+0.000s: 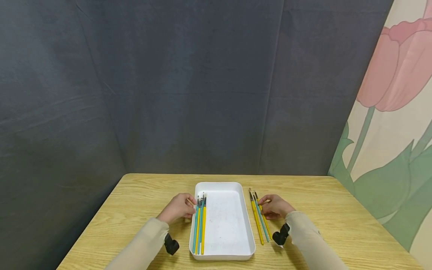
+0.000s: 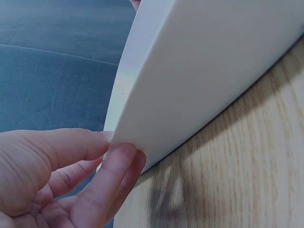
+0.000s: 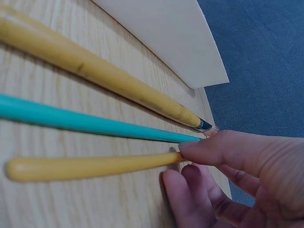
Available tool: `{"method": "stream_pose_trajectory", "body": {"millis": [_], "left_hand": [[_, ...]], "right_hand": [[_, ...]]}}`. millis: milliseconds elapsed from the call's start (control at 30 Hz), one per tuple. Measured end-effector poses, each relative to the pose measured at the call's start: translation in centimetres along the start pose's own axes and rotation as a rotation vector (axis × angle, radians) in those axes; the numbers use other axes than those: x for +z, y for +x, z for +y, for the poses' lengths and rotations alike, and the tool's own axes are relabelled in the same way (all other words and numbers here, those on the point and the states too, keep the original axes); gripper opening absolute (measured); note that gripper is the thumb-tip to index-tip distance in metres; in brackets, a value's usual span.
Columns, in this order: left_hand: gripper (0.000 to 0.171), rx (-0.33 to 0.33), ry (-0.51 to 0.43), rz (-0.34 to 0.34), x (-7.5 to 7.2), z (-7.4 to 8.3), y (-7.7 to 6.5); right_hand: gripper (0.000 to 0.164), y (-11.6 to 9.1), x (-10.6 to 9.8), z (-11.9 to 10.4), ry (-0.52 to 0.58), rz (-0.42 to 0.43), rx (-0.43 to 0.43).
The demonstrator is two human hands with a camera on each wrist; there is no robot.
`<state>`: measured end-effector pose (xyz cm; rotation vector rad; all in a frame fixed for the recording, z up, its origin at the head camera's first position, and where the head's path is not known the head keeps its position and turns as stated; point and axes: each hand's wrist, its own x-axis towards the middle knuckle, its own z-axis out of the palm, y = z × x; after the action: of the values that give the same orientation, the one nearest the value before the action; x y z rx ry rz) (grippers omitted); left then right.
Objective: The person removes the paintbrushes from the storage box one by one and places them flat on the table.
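Observation:
A white tray (image 1: 227, 225) lies lengthwise on the table, with several turquoise and yellow paintbrushes (image 1: 204, 230) side by side along its left wall. My left hand (image 1: 179, 207) pinches the tray's left rim, thumb at the edge and fingers against the outer wall (image 2: 180, 90). To the right of the tray, three paintbrushes lie on the wood: a thick yellow one (image 3: 99, 73), a turquoise one (image 3: 85, 118) and a thinner yellow one (image 3: 95, 167). My right hand (image 1: 275, 207) pinches the thinner yellow paintbrush near its bristle end, which the fingers partly hide.
The light wooden table (image 1: 320, 210) extends to both sides of the tray. Dark cloth (image 1: 202, 93) hangs behind it and at the left. A wall with painted tulips (image 1: 388, 150) stands at the right.

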<state>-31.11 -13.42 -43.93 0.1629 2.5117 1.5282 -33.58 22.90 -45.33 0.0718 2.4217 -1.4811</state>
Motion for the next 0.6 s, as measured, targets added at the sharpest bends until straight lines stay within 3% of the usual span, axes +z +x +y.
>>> {"method": "stream_pose_trajectory", "body": {"millis": [600], "left_hand": [[0.023, -0.003, -0.006, -0.004, 0.04, -0.08, 0.05]], "right_hand": [[0.037, -0.11, -0.38, 0.12, 0.039, -0.038, 0.001]]}}
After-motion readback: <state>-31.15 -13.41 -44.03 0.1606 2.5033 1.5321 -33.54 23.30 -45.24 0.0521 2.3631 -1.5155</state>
